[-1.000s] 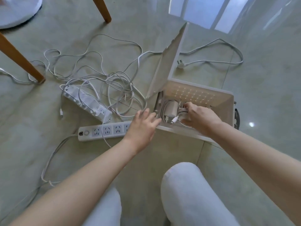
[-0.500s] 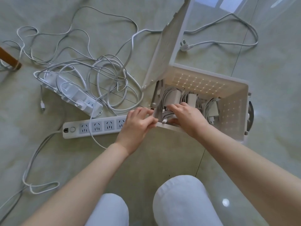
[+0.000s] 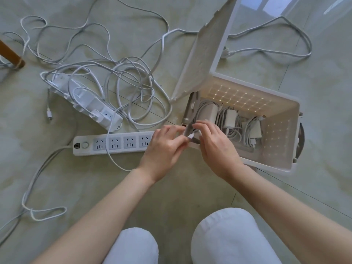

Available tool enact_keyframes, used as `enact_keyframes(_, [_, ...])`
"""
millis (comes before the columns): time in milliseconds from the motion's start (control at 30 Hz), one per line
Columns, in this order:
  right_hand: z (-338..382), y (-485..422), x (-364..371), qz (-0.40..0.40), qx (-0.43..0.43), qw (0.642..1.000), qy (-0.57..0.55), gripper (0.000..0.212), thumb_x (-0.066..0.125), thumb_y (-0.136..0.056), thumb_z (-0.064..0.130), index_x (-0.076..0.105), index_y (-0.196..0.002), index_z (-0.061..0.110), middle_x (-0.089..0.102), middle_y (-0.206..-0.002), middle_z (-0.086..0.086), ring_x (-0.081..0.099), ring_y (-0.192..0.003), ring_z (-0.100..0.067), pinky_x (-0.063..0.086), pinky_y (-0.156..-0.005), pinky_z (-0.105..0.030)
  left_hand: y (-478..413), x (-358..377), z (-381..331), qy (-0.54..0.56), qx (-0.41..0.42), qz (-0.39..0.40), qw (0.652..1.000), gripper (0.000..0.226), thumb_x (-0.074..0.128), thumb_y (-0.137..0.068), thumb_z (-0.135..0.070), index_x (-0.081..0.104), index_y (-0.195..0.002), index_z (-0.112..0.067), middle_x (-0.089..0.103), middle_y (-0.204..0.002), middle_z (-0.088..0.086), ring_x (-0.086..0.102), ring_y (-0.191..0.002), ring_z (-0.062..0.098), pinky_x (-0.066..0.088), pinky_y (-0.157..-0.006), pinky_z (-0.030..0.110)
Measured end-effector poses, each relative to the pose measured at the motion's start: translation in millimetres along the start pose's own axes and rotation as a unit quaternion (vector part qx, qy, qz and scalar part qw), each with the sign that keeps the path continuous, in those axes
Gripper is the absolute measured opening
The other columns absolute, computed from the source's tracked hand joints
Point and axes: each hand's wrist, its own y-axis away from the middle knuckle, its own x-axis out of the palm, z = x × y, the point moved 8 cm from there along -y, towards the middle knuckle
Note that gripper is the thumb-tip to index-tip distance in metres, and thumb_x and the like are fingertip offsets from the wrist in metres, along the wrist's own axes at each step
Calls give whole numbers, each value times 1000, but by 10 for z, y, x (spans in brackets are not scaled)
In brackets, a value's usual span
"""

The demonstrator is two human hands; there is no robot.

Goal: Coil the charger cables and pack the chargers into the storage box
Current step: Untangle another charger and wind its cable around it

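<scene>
- Left hand (image 3: 163, 148) pinched a white cable plug (image 3: 191, 136) at the near-left corner of the storage box (image 3: 268, 164).
- Right hand (image 3: 216, 147) was curled at 3 o'clock of the plug; its grip could not be told.
- Chargers (image 3: 208, 113) lay coiled inside the box.
- Power strip (image 3: 114, 145) lay at 9 o'clock of the left hand.

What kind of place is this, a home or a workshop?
Probably a room in a home: glossy tiled floor, a wooden furniture leg, and a window reflection on the tiles.
</scene>
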Motion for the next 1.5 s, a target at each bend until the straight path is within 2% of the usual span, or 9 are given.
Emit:
enact_keyframes(100, [351,-49,-70,-28,-67,997,-39,35,44,-81,-1,53,-114,7,60,-115,-12,57,-111,-26,44,-94,-31,111,-125,77,-12,-13,-22,1000,23,48,-81,-7,62,-99,-12,62,-106,8,47,-102,22,34,-85,32])
enact_keyframes(300, [1039,-489,203,64,-109,988,-93,41,49,-82,-6,47,-120,9,56,-114,-10,59,-98,-29,52,-70,-41,856,-663,981,-67,-222,-112,966,22,40,-75,-7,60,-85,-8,55,-83,12,42,-83,22,29,-73,33])
enact_keyframes(467, [1484,-1052,683,146,-66,984,-81,42,44,-94,8,35,-135,10,42,-136,-6,49,-119,-25,43,-91,-37,1304,-940,1830,-91,-337,-98,932,29,45,-79,-3,61,-103,-4,60,-102,16,53,-96,33,36,-83,39])
enact_keyframes(567, [1663,-1329,997,185,-10,978,-93,49,49,-93,14,29,-138,6,37,-141,-10,40,-127,-25,32,-96,-28,1377,-792,2080,-78,-346,1,935,38,59,-84,-3,58,-122,-5,56,-127,13,50,-117,34,35,-94,43])
enact_keyframes(700, [1766,-1548,1309,186,64,972,-129,56,64,-85,18,36,-132,5,43,-131,-12,43,-121,-26,34,-94,-29,1412,-750,2129,-60,-355,23,933,31,66,-82,-11,62,-113,-9,60,-112,12,53,-105,35,37,-88,41])
enact_keyframes(867, [1647,-1546,1361,37,168,966,-194,30,64,-83,17,58,-112,17,66,-103,-8,58,-96,-27,42,-79,-31,1369,-900,2042,-66,-330,-38,941,32,66,-75,0,61,-106,-7,59,-104,14,56,-96,37,41,-83,42])
enact_keyframes(1000, [1608,-1556,1303,23,128,978,-162,27,65,-82,20,64,-109,19,70,-91,-8,60,-83,-24,41,-75,-28,1002,-1250,1967,-97,-251,-126,955,49,62,-76,1,51,-124,-4,54,-123,15,52,-111,32,36,-94,34])
enact_keyframes(1267, [1383,-1607,1160,121,19,988,-91,25,68,-81,17,65,-105,17,60,-79,-4,52,-76,-22,37,-73,-23,457,-1130,1993,-88,-206,-35,974,44,58,-91,-26,52,-131,-8,59,-127,5,49,-112,26,39,-92,34])
enact_keyframes(1500, [1202,-1443,1383,-98,222,928,-282,15,74,-71,17,61,-78,21,63,-79,2,48,-72,-12,30,-62,-23,339,-1130,2118,-60,-233,-15,971,44,67,-83,-35,61,-123,-16,65,-119,-2,47,-103,24,32,-90,33])
